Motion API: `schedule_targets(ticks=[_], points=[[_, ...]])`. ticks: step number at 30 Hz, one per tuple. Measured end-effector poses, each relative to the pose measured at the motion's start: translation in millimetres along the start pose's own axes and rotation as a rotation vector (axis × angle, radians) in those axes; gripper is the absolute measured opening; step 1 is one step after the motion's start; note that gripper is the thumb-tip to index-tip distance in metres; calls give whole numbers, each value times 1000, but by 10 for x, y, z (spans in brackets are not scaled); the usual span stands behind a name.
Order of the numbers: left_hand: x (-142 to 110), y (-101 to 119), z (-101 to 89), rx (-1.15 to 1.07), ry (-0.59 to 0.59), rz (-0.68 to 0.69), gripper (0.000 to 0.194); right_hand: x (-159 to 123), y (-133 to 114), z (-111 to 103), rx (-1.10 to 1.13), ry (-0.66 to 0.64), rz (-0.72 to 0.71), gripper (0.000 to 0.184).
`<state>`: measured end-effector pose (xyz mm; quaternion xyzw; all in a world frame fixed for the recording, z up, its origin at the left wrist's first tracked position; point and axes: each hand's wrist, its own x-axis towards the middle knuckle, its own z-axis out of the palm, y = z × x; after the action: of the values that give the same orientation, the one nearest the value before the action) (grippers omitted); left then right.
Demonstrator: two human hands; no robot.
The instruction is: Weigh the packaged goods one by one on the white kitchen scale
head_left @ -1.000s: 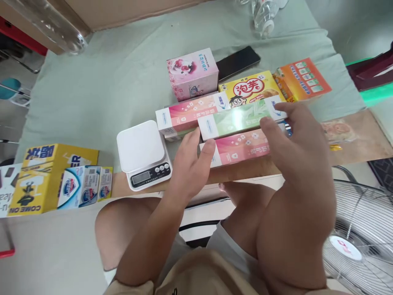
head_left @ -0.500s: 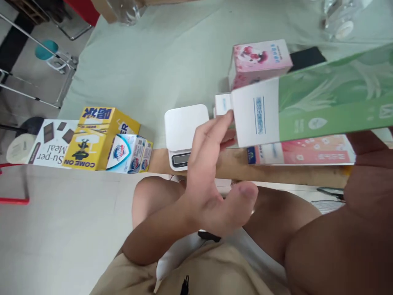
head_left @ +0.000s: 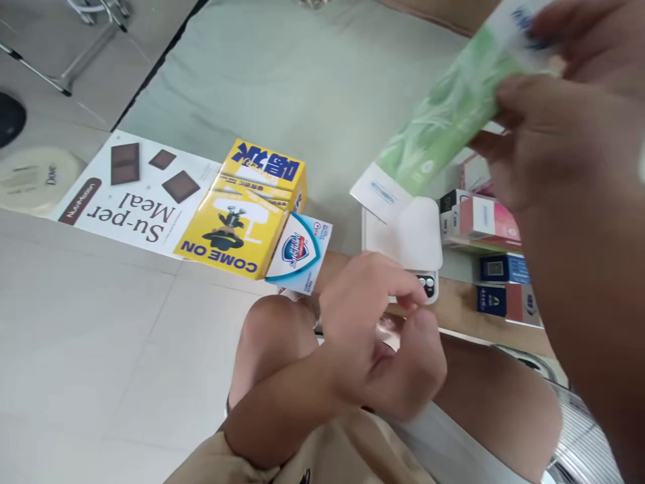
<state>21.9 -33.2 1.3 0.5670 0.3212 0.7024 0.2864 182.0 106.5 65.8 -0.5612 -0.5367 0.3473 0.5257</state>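
My right hand (head_left: 559, 114) grips a long green-and-white carton (head_left: 438, 114) near its upper end, thumb on the front face. The carton slants down to the left. Its white lower end is over the white kitchen scale (head_left: 423, 235); I cannot tell whether they touch. The scale lies at the table's front edge, its display partly covered. My left hand (head_left: 377, 329) hovers in front of it, fingers curled in and thumb close to the index finger, with nothing visible in the grasp. Left of the scale stands a white-and-blue Safeguard soap box (head_left: 299, 252).
A yellow carton (head_left: 236, 228) and a white Su-per Meal box (head_left: 151, 188) line the front edge leftward, beside a round cream Dove item (head_left: 40, 178). Several small boxes, including a pink one (head_left: 496, 218) and a dark blue one (head_left: 491, 299), stand right of the scale.
The green carton has swung up from level to a steep slant, its white end shifting over the scale. My left hand has come off its end and curled. The view has turned left.
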Motion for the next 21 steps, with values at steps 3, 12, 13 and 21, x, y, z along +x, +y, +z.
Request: schedule_targets(ticks=[3, 12, 13, 21], points=[[98, 1, -215, 49, -129, -173, 13, 184, 105, 531, 26, 7, 113, 41], [214, -72, -453, 152, -166, -263, 17, 319, 585, 918, -548, -162, 255, 37], [217, -82, -449, 155, -175, -269, 18, 293, 581, 919, -640, -210, 234, 35], [206, -137, -428, 206, -191, -276, 19, 255, 647, 981, -812, -420, 150, 27]])
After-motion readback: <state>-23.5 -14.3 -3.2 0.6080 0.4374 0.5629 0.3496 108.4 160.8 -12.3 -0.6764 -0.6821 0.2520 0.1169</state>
